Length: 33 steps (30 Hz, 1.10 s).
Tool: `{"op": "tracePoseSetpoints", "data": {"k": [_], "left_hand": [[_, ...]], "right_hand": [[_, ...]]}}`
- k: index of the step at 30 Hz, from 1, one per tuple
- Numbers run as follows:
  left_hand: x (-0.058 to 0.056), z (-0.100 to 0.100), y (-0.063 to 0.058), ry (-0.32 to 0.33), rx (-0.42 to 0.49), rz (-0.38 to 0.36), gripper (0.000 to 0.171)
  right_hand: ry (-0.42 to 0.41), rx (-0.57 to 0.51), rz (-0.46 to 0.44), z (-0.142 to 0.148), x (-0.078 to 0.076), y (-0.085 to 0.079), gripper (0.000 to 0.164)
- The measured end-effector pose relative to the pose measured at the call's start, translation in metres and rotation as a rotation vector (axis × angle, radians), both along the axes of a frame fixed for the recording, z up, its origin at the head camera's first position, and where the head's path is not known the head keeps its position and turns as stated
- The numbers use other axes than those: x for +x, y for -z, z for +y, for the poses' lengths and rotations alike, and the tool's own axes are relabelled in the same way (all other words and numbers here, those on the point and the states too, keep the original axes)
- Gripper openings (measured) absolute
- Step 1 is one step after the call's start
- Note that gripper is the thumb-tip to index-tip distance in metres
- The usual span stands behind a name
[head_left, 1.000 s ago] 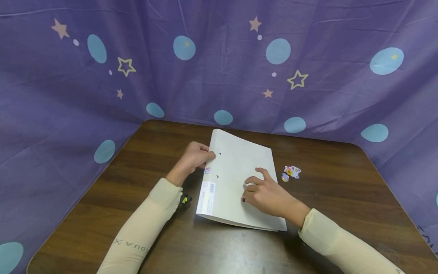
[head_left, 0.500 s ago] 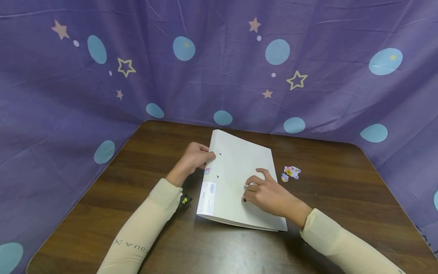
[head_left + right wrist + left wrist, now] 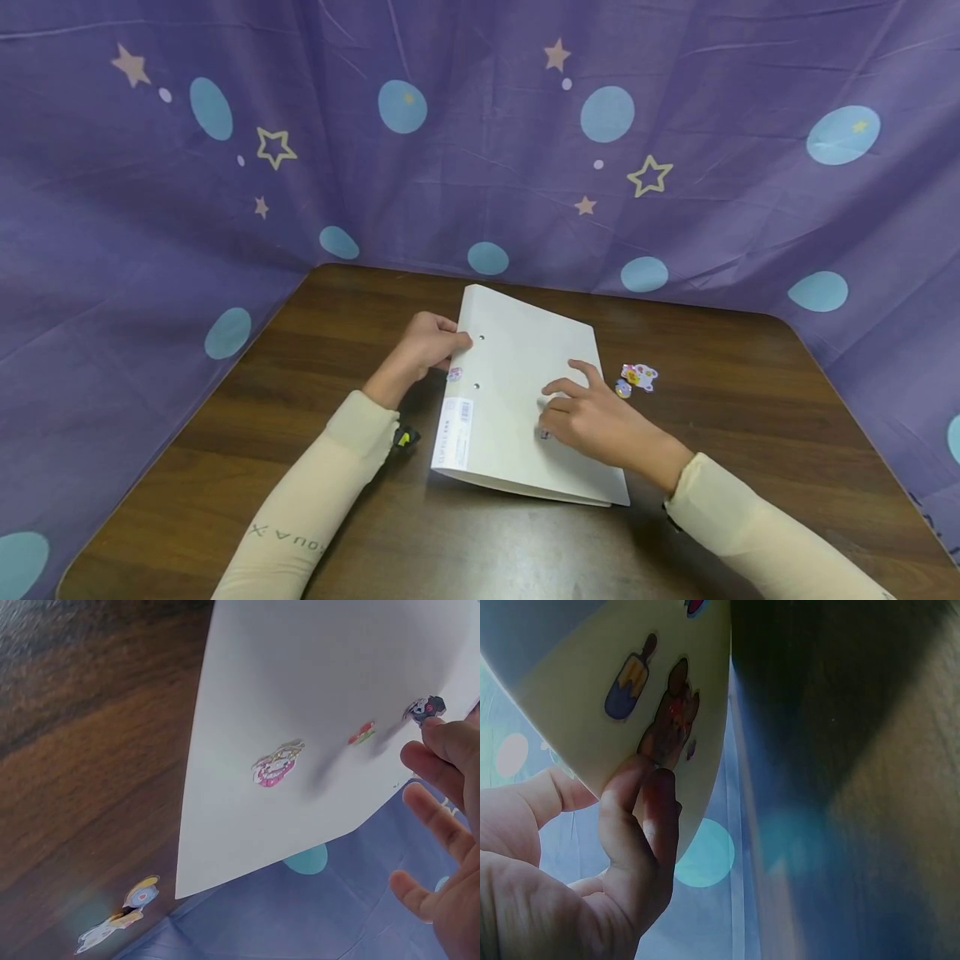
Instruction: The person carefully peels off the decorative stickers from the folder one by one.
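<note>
Gripping left hand [image 3: 431,342]: fingers bent round the spine edge at 10 o'clock on the white folder [image 3: 536,350], thumb on the front, fingertips against a stickered face; the gap is just the folder's thickness.
Right hand [image 3: 596,421]: at the folder's 4 o'clock, thumb and index finger pinching a small dark sticker [image 3: 427,709], the other fingers loosely spread.
Folder's place: near the middle of the counter [image 3: 360,308].
Pink sticker [image 3: 277,766]: on the white cover, at 8 o'clock from the dark one in the right wrist view.
Loose stickers [image 3: 641,377]: just beside the folder, at 3 o'clock.
Purple curtain [image 3: 487,183]: 12 o'clock.
</note>
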<state>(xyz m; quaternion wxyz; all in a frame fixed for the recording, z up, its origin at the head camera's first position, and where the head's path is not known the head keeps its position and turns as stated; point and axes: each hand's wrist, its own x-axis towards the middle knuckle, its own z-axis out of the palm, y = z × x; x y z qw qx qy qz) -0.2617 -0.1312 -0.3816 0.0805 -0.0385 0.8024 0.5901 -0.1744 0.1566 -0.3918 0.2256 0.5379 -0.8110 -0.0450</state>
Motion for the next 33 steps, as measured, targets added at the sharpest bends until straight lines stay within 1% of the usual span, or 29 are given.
{"op": "tracePoseSetpoints", "data": {"k": [6, 10, 13, 16, 19, 23, 26, 30, 33], "left_hand": [[0.0, 0.0, 0.0, 0.003, -0.001, -0.003, 0.027], [0.0, -0.001, 0.0, 0.003, -0.009, -0.005, 0.029], [0.001, -0.001, 0.0, -0.002, -0.012, -0.008, 0.029], [0.001, -0.001, 0.0, -0.006, -0.014, -0.006, 0.029], [0.001, -0.001, 0.0, -0.005, -0.012, -0.005, 0.029], [0.002, 0.0, -0.001, 0.003, -0.002, -0.008, 0.03], [0.002, 0.001, -0.001, 0.002, 0.001, -0.011, 0.03], [0.002, 0.001, -0.002, 0.0, -0.006, -0.012, 0.03], [0.002, 0.001, -0.002, 0.002, -0.007, -0.01, 0.031]], "right_hand": [[-0.008, -0.057, 0.006, 0.009, -0.005, -0.001, 0.023], [0.038, -0.091, -0.013, 0.019, -0.012, 0.0, 0.021], [0.103, -0.11, -0.038, 0.031, -0.018, 0.001, 0.016], [0.185, -0.114, -0.085, 0.045, -0.024, 0.001, 0.014], [0.283, -0.113, -0.145, 0.059, -0.03, 0.001, 0.014], [0.404, -0.118, -0.245, 0.076, -0.038, 0.0, 0.017], [0.458, -0.107, -0.313, 0.087, -0.045, 0.002, 0.026], [0.502, -0.077, -0.368, 0.098, -0.054, 0.005, 0.041], [0.533, -0.058, -0.401, 0.104, -0.058, 0.007, 0.043]]}}
